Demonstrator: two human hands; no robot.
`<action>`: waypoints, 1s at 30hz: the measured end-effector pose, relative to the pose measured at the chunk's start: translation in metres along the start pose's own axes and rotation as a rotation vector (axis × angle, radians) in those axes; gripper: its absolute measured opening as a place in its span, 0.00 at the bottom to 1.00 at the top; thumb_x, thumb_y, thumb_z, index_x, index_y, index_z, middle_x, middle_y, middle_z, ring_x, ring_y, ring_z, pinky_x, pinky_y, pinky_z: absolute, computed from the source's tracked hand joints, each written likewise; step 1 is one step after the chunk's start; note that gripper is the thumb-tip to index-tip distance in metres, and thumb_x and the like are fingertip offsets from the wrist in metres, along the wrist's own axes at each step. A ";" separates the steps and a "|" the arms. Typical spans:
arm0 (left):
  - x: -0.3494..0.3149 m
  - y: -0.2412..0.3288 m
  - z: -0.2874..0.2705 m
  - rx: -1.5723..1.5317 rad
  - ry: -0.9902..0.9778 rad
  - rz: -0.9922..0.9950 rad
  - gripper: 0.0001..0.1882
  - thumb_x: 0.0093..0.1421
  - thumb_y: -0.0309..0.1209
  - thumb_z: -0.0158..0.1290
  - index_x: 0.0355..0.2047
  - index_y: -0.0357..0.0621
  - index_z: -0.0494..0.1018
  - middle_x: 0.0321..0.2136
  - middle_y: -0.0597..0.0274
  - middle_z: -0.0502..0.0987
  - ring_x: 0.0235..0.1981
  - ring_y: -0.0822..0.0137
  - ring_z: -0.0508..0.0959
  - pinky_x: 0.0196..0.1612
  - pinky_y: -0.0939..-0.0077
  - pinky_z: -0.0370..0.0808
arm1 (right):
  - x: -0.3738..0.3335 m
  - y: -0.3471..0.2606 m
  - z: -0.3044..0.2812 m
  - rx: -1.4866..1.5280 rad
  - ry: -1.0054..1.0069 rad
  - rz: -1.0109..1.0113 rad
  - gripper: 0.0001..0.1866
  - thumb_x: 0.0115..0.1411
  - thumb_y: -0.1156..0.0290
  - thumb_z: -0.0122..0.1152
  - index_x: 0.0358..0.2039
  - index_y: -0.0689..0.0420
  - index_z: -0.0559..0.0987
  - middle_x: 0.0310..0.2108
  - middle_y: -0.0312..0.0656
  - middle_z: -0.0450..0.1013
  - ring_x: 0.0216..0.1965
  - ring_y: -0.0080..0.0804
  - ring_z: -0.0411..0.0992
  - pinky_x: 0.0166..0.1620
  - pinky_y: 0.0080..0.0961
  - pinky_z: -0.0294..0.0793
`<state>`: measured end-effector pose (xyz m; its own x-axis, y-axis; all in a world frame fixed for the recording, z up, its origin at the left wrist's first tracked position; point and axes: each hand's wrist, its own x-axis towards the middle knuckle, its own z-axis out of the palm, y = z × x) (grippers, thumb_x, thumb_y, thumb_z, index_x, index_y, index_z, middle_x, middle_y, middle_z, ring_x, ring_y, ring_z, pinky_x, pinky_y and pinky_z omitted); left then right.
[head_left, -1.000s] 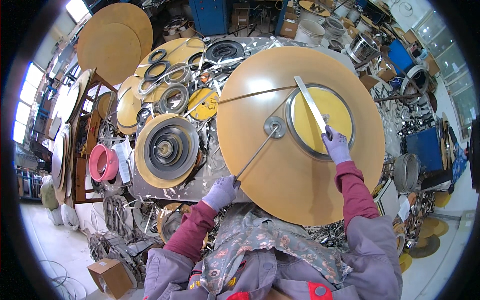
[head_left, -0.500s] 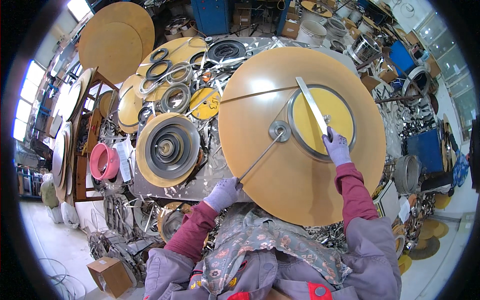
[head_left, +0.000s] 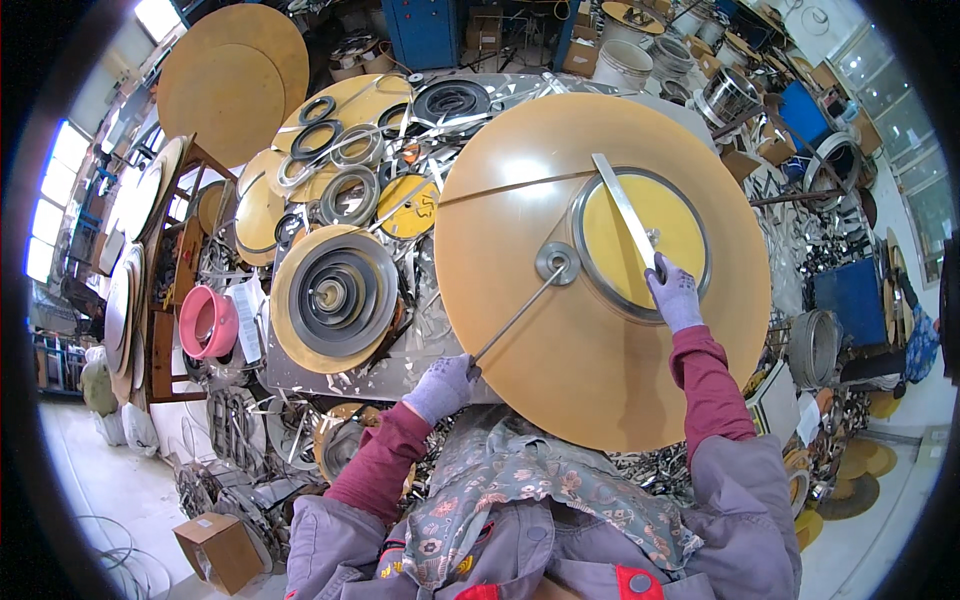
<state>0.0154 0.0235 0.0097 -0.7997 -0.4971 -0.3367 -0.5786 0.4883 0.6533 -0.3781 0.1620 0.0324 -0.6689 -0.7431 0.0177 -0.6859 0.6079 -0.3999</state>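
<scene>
A large tan disc (head_left: 520, 330) fills the middle right of the bench, with a yellow round plate (head_left: 612, 238) and a narrow dark ring of wound strip (head_left: 705, 275) at its centre. My right hand (head_left: 676, 295), in a light purple glove, is closed around the near end of a flat metal bar (head_left: 622, 208) lying slantwise over the plate. My left hand (head_left: 441, 388), gloved alike, grips the near end of a thin metal rod (head_left: 515, 318). At the rod's far end a round metal roller (head_left: 557, 264) rests over the disc, beside the ring. A thin strip (head_left: 510, 191) crosses the disc from the left.
Left of the disc, a smaller tan disc (head_left: 290, 325) carries grey coiled rings (head_left: 365, 320) around a spindle. Behind lie several loose rings (head_left: 349, 195) and metal scraps. A pink basin (head_left: 208, 322) stands farther left; a cardboard box (head_left: 220, 553) is on the floor.
My left hand and the rod with its roller have shifted slightly left. The rings around the left spindle look turned. My right hand and the flat bar have stayed in place.
</scene>
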 end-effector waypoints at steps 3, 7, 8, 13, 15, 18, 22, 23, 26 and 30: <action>-0.003 0.006 -0.004 -0.023 0.013 0.000 0.11 0.60 0.34 0.48 0.32 0.36 0.70 0.26 0.39 0.75 0.32 0.41 0.75 0.35 0.51 0.71 | 0.000 0.001 0.000 -0.010 0.000 -0.008 0.22 0.57 0.63 0.56 0.48 0.65 0.72 0.34 0.54 0.76 0.35 0.45 0.76 0.41 0.35 0.72; -0.002 0.002 0.000 0.004 -0.006 -0.015 0.11 0.59 0.34 0.47 0.33 0.36 0.71 0.27 0.39 0.75 0.32 0.41 0.75 0.35 0.51 0.71 | -0.001 0.000 -0.001 0.007 0.002 -0.020 0.21 0.57 0.63 0.56 0.47 0.65 0.73 0.31 0.53 0.75 0.32 0.44 0.75 0.38 0.35 0.72; -0.003 0.001 0.000 0.004 -0.005 -0.009 0.11 0.59 0.34 0.47 0.33 0.36 0.71 0.27 0.39 0.75 0.32 0.41 0.75 0.35 0.51 0.71 | -0.001 -0.002 -0.002 0.015 -0.003 -0.019 0.21 0.57 0.63 0.56 0.46 0.65 0.73 0.30 0.53 0.75 0.31 0.44 0.75 0.38 0.35 0.72; -0.003 0.010 -0.006 -0.002 -0.073 -0.063 0.12 0.58 0.31 0.46 0.38 0.35 0.71 0.31 0.37 0.75 0.37 0.40 0.74 0.39 0.52 0.70 | 0.000 0.005 -0.001 0.011 0.013 -0.031 0.21 0.57 0.63 0.56 0.46 0.64 0.73 0.29 0.52 0.75 0.31 0.43 0.75 0.37 0.35 0.72; -0.003 0.014 -0.009 -0.001 -0.080 -0.072 0.12 0.59 0.31 0.46 0.38 0.35 0.71 0.31 0.37 0.75 0.37 0.40 0.74 0.39 0.53 0.70 | 0.000 0.003 -0.003 0.016 -0.012 -0.009 0.21 0.56 0.63 0.57 0.47 0.64 0.73 0.31 0.53 0.76 0.32 0.44 0.76 0.38 0.34 0.72; -0.005 0.014 -0.010 0.010 -0.081 -0.083 0.12 0.59 0.31 0.46 0.38 0.35 0.71 0.32 0.37 0.75 0.37 0.41 0.74 0.40 0.53 0.70 | -0.001 0.000 -0.004 -0.012 -0.011 -0.011 0.22 0.56 0.63 0.57 0.48 0.64 0.73 0.35 0.54 0.76 0.35 0.43 0.76 0.41 0.33 0.73; -0.012 0.012 -0.007 -0.005 -0.079 -0.040 0.11 0.58 0.31 0.46 0.37 0.36 0.71 0.31 0.39 0.75 0.36 0.42 0.75 0.39 0.54 0.70 | 0.001 0.002 0.000 -0.002 -0.015 0.004 0.21 0.57 0.62 0.56 0.48 0.61 0.73 0.39 0.55 0.75 0.40 0.47 0.74 0.45 0.37 0.72; -0.010 0.008 -0.002 0.017 -0.082 -0.040 0.11 0.57 0.31 0.46 0.36 0.37 0.71 0.31 0.40 0.75 0.35 0.42 0.75 0.39 0.54 0.70 | 0.002 0.004 0.004 0.017 -0.016 0.002 0.21 0.57 0.61 0.55 0.47 0.60 0.73 0.39 0.55 0.74 0.41 0.48 0.74 0.46 0.39 0.71; -0.013 0.009 -0.002 0.034 -0.054 -0.025 0.13 0.60 0.35 0.45 0.35 0.35 0.70 0.28 0.39 0.76 0.33 0.42 0.76 0.37 0.53 0.72 | -0.002 0.005 0.000 0.026 0.001 -0.012 0.23 0.57 0.62 0.56 0.49 0.61 0.73 0.40 0.54 0.75 0.41 0.47 0.74 0.46 0.38 0.71; -0.018 0.010 -0.006 0.050 -0.022 -0.011 0.12 0.60 0.33 0.45 0.34 0.36 0.70 0.27 0.40 0.76 0.32 0.43 0.76 0.37 0.53 0.71 | -0.004 -0.008 -0.004 0.005 -0.019 -0.007 0.24 0.56 0.62 0.57 0.50 0.62 0.72 0.40 0.53 0.75 0.42 0.47 0.74 0.47 0.36 0.71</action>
<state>0.0245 0.0332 0.0260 -0.7960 -0.4874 -0.3591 -0.5946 0.5183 0.6147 -0.3715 0.1614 0.0393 -0.6582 -0.7528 0.0033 -0.6893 0.6010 -0.4045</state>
